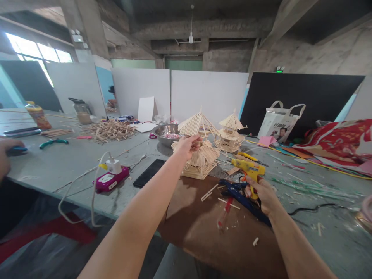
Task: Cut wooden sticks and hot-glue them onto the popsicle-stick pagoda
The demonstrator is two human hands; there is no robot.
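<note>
My left hand (190,147) is stretched forward, fingers closed in a pinch just under the upper roof of a pagoda model (200,164) made of thin wooden sticks. What lies between those fingertips is hidden. A yellow hot glue gun (249,167) is gripped in my right hand (263,193), its nozzle pointing left toward the model. Beneath that hand rests a dark blue tool (241,195), partly covered. Several loose wooden sticks (209,192) lie on the brown board (192,232) in front of the model. Behind it stands a second stick pagoda (229,135).
A metal bowl (158,133) sits behind the model. Left are a dark phone-like slab (149,173), a purple power strip (112,179) with a white cable and a stick pile (112,130). Another person's hand (6,155) shows far left. A white bag (274,122) stands right.
</note>
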